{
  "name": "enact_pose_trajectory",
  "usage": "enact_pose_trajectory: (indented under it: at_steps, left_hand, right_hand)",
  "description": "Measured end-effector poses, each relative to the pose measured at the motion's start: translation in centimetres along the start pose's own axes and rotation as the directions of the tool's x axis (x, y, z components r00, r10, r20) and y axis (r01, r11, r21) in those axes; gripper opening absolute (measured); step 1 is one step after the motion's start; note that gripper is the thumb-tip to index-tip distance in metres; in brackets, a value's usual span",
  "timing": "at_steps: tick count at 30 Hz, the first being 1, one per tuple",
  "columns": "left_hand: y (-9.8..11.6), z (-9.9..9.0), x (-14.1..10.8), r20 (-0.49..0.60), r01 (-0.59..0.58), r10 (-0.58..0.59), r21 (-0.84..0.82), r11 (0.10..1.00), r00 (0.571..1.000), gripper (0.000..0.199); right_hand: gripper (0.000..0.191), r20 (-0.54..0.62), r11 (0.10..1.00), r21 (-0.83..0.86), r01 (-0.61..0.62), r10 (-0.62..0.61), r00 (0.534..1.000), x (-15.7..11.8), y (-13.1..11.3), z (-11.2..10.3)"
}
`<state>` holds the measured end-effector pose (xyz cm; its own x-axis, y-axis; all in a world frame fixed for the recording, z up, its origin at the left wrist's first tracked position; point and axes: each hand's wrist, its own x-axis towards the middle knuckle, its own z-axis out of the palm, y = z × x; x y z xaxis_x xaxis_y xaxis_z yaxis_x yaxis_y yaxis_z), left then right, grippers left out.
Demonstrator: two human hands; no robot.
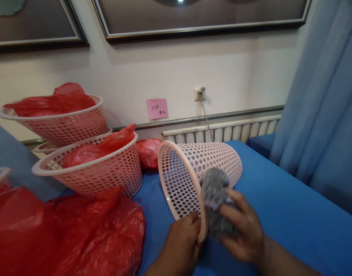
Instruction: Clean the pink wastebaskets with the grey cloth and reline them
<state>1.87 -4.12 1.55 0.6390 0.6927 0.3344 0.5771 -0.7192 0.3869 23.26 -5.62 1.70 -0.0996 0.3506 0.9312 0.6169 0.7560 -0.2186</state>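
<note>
A pink plastic basket (213, 157) with round holes lies on its side, its mouth facing left. My left hand (181, 241) is closed around the near lower part of its rim. In my right hand (245, 226) is a grey cloth (214, 191), pressed to the basket's outer wall just behind the rim. The right hand is slightly blurred, and its palm is hidden by the cloth.
To the left stand two pink baskets, a nearer one (106, 172) and a farther one (69, 128), both with red plastic bags inside. Red plastic bags (98, 234) lie in front. A blue-covered table (282, 214) is underneath. A blue curtain (328, 96) hangs at right; a radiator (230, 130) lines the wall.
</note>
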Motion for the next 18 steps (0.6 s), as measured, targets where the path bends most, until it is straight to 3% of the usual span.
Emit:
enact_pose_trajectory:
  at_steps: [3,5,7,8,9,11,12,13,14,15,16,18]
  left_hand:
    - [-0.2,-0.3,0.3,0.064,0.024,-0.022,-0.023,0.999,0.998,0.033]
    - [-0.4,-0.4,0.4,0.081,0.052,-0.050,-0.022,0.998,0.995,0.035]
    - [-0.6,-0.5,0.5,0.093,0.081,-0.081,-0.004,0.997,0.992,0.032]
    - [-0.7,-0.5,0.6,0.105,0.095,-0.096,0.009,0.995,0.990,0.031]
    - [-0.8,-0.5,0.6,0.119,0.111,-0.113,0.024,0.994,0.986,0.030]
    - [-0.9,-0.5,0.6,0.154,0.148,-0.156,0.060,0.987,0.976,0.031]
    - [-0.9,-0.5,0.6,0.166,0.167,-0.177,0.075,0.983,0.970,0.033]
    - [-0.8,-0.6,0.6,0.176,0.182,-0.194,0.086,0.980,0.965,0.035]
    - [-0.8,-0.6,0.7,0.184,0.193,-0.207,0.092,0.977,0.961,0.037]
    - [-0.7,-0.7,0.7,0.192,0.199,-0.214,0.095,0.975,0.958,0.040]
    - [-0.6,-0.7,0.8,0.200,0.202,-0.218,0.097,0.975,0.955,0.041]
    - [-0.4,-0.6,1.0,0.223,0.204,-0.222,0.101,0.974,0.949,0.039]
  right_hand:
    - [0.054,0.045,0.996,0.045,0.078,-0.080,0.996,-0.1,-0.9,0.1]
    - [0.050,-0.038,0.999,-0.033,-0.039,0.038,0.999,0.1,1.5,0.1]
    - [0.042,-0.172,0.951,-0.124,-0.283,0.261,0.950,0.4,5.4,-0.2]
    - [0.038,-0.245,0.889,-0.145,-0.434,0.392,0.887,0.4,7.6,-0.5]
    - [0.039,-0.299,0.800,-0.136,-0.585,0.529,0.794,0.5,9.7,-0.8]
    - [0.048,-0.327,0.546,-0.079,-0.834,0.776,0.539,0.4,13.0,-1.4]
    - [0.051,-0.323,0.451,-0.048,-0.891,0.837,0.441,0.4,13.9,-1.6]
    - [0.053,-0.319,0.416,-0.027,-0.909,0.858,0.403,0.5,14.2,-1.7]
    - [0.052,-0.318,0.455,-0.018,-0.890,0.841,0.437,0.5,13.8,-1.6]
    - [0.049,-0.318,0.554,-0.022,-0.832,0.785,0.532,0.6,12.9,-1.5]
    - [0.045,-0.309,0.679,-0.038,-0.733,0.689,0.655,0.7,11.4,-1.3]
    - [0.038,-0.232,0.890,-0.062,-0.451,0.427,0.874,0.9,7.3,-0.9]
